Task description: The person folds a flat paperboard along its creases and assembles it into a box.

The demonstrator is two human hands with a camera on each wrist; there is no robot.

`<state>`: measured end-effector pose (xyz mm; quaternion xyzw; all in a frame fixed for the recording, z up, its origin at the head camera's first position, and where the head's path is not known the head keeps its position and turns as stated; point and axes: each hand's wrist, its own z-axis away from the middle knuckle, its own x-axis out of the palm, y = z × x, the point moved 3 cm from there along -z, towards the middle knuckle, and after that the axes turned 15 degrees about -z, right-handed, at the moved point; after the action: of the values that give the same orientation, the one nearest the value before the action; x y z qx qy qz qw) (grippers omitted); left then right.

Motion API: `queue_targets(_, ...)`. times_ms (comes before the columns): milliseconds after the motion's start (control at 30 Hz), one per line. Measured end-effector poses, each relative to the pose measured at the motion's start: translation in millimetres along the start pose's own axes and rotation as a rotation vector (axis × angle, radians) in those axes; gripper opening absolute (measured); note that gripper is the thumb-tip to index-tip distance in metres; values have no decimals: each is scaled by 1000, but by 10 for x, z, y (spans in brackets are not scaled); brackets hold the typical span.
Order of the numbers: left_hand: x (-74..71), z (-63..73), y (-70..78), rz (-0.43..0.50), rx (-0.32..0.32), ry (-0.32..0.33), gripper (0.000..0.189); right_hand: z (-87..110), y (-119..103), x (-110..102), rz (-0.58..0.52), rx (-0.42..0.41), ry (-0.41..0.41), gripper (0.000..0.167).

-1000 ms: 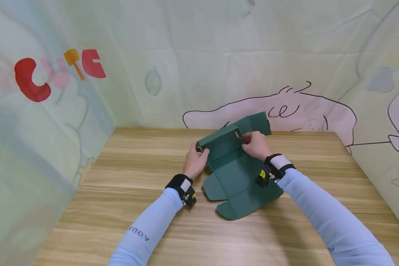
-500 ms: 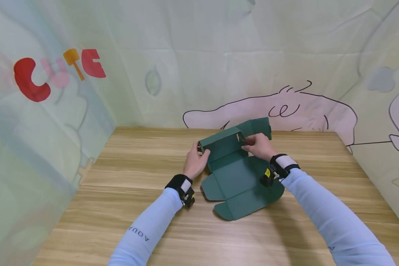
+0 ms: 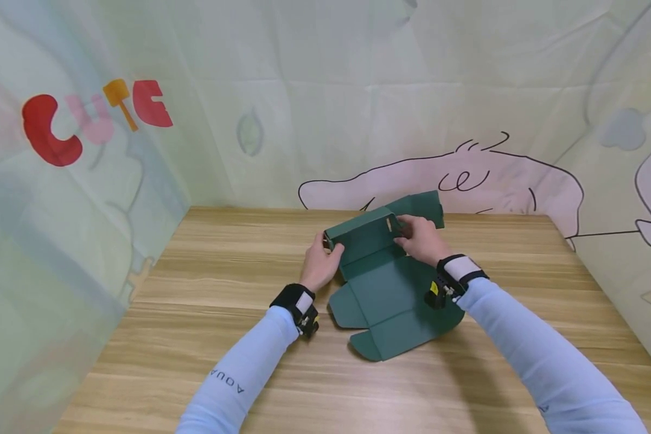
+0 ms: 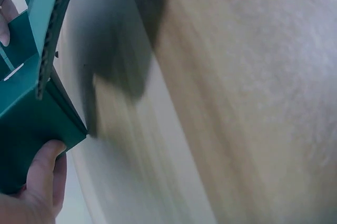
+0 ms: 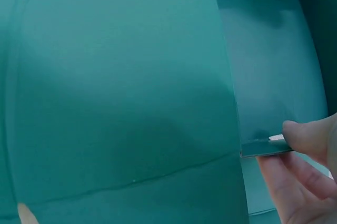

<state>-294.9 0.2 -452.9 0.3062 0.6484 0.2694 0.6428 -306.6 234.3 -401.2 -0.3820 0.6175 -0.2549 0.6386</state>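
A dark green cardboard box (image 3: 385, 292), partly folded, lies on the wooden table, its far section raised into a shallow trough and its near panels spread flat. My left hand (image 3: 321, 263) grips the left end of the raised section, thumb on the inner face. In the left wrist view, the left hand (image 4: 45, 182) holds a folded corner. My right hand (image 3: 424, 239) pinches a small end flap at the right of that section. This slotted flap (image 5: 258, 148) sits between thumb and fingers in the right wrist view.
A long green side flap (image 3: 420, 206) extends behind the right hand toward the back edge. Rounded tabs (image 3: 349, 307) stick out at the near left. A printed cloth backdrop (image 3: 325, 108) stands behind the wooden table (image 3: 222, 271) and along its sides.
The box's far right flap has dropped slightly, and the near panels have shifted a little left. My right hand moved slightly right with the end flap; the left hand barely moved.
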Motion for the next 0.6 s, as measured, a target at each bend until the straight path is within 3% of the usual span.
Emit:
queue_targets(300, 35, 19, 66, -56, 23, -13, 50, 18, 32, 80, 74, -89, 24, 21)
queue_targets(600, 26, -2, 50, -42, 37, 2, 44, 28, 32, 58, 76, -90, -4, 28)
